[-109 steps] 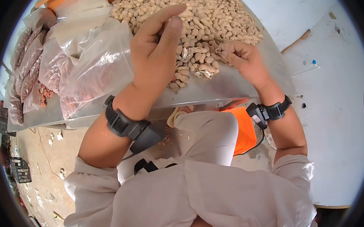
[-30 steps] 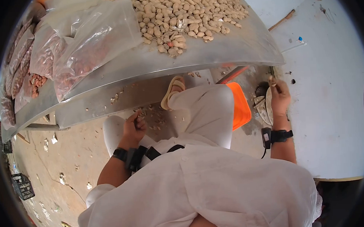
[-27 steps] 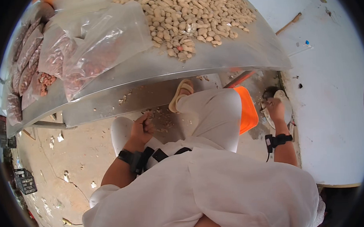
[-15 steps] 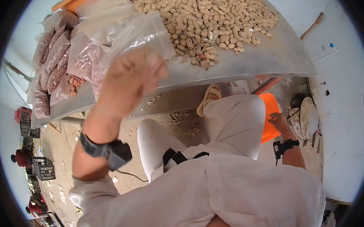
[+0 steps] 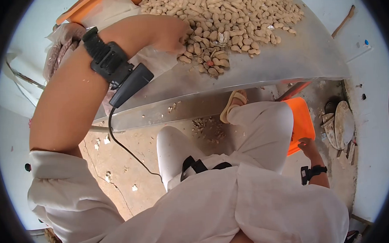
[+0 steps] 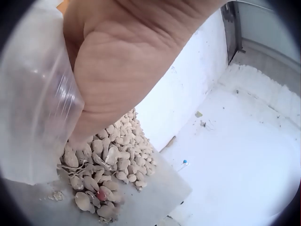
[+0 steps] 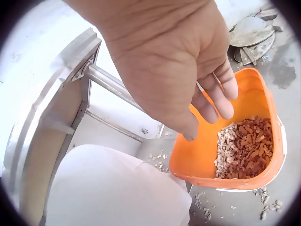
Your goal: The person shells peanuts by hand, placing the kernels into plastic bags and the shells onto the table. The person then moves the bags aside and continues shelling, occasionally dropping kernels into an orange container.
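Note:
At the near left edge of the heap of unshelled peanuts (image 5: 224, 16) is my left hand (image 5: 169, 33), its fingertips hidden from the head view. The left wrist view shows its palm (image 6: 122, 66) between a clear plastic bag (image 6: 33, 103) and the peanuts (image 6: 127, 160); the fingers cannot be made out. My right hand (image 5: 308, 147) hangs low beside the orange bucket (image 5: 302, 121). In the right wrist view this hand (image 7: 174, 70) has loosely bent, spread fingers above the bucket (image 7: 193, 157), with nothing visible in them. Reddish-brown and pale pieces (image 7: 247, 148) lie inside.
Bags of reddish kernels (image 5: 63, 44) lie at the metal table's left, partly behind my left arm. Below the table are a sandalled foot (image 5: 233, 104) and scattered bits (image 5: 208, 129). Round, plate-like objects (image 5: 342, 123) stand near the right wall.
My left hand has risen from near the lap, passed over the bags and reached the peanut heap. My right hand has moved from the round objects to beside the bucket, and its fingers have loosened.

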A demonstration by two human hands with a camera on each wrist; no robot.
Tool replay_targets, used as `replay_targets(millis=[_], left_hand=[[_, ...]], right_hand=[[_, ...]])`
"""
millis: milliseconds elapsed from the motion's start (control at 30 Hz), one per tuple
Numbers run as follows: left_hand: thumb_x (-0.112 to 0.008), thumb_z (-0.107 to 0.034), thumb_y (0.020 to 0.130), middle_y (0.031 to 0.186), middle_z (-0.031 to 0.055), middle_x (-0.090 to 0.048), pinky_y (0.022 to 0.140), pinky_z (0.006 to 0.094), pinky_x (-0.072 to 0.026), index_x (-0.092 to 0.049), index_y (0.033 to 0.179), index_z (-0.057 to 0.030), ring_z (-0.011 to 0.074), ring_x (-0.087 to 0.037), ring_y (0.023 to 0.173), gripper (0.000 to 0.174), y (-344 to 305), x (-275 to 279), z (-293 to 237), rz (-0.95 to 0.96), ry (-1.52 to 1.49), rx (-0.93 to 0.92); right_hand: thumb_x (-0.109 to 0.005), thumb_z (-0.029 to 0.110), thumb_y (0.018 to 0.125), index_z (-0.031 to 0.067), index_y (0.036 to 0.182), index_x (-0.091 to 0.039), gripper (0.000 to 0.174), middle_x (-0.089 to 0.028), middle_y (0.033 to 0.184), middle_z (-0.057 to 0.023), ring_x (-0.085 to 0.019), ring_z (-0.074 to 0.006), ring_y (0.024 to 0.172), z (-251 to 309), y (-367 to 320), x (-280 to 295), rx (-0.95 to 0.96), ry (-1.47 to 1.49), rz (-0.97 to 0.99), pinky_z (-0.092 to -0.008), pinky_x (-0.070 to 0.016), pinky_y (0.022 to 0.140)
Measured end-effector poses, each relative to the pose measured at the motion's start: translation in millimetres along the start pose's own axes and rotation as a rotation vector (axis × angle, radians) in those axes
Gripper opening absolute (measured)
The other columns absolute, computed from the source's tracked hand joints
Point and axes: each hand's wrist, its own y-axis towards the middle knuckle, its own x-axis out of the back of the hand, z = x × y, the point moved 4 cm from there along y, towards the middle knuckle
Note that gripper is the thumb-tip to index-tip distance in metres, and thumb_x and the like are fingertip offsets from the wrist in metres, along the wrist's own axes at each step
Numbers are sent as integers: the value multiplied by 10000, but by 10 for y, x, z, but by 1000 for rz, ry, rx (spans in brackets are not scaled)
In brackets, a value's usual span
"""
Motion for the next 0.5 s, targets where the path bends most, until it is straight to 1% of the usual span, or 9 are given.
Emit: replay_targets(millis=[67, 100, 167, 267, 367, 467, 500], left_hand=[[-611, -207, 804, 604, 117, -599, 613, 368, -446, -636, 725, 0, 230, -585, 614, 223, -112, 39, -55, 102, 142, 97], [-607, -196, 804, 607, 122, -595, 619, 366, -448, -638, 737, 4, 238, -585, 619, 212, -133, 46, -67, 105, 151, 83], [-598, -173, 803, 613, 134, -588, 630, 360, -452, -642, 760, 10, 255, -585, 629, 193, -172, 48, -48, 111, 173, 51], [-589, -137, 815, 696, 126, -613, 644, 350, -460, -645, 791, 14, 243, -590, 659, 163, -143, 94, -1, -67, -56, -21], [-603, -99, 816, 787, 119, -622, 651, 340, -465, -636, 829, 14, 229, -596, 695, 119, -125, 120, -177, -324, -177, -328], [-637, -84, 796, 832, 114, -621, 658, 341, -469, -631, 881, -2, 236, -602, 719, 118, -111, 21, -450, -310, -160, -296], [-642, -83, 791, 822, 116, -618, 658, 346, -469, -626, 886, -5, 243, -604, 723, 124, -85, -40, -471, -317, -159, -315]], right_hand=[[-665, 137, 743, -17, 1022, -657, 319, -685, 917, -169, -661, -261, 858, -69, 61, -42, -26, -19, 6, -348, -511, 762], [-669, 130, 739, -16, 1023, -658, 320, -688, 905, -157, -663, -243, 848, -83, 104, -69, -37, -27, 6, -336, -510, 762], [-667, 135, 743, -16, 1022, -656, 318, -688, 905, -156, -661, -249, 853, -80, 181, -149, 20, -3, -9, -336, -509, 764], [-662, 142, 750, -16, 1020, -654, 313, -686, 912, -161, -659, -255, 861, 26, 235, -231, 42, 20, 2, -335, -507, 765], [-656, 148, 755, -17, 1010, -655, 304, -681, 919, -171, -657, -258, 865, 117, 225, -321, 50, 66, 19, -335, -503, 764], [-676, 136, 747, -17, 1000, -656, 296, -674, 950, -182, -652, -280, 898, 75, 204, -376, 40, 99, 38, -351, -510, 772], [-687, 129, 742, -16, 997, -655, 296, -671, 964, -186, -650, -290, 913, 76, 188, -372, 33, 104, 46, -359, -513, 775]])
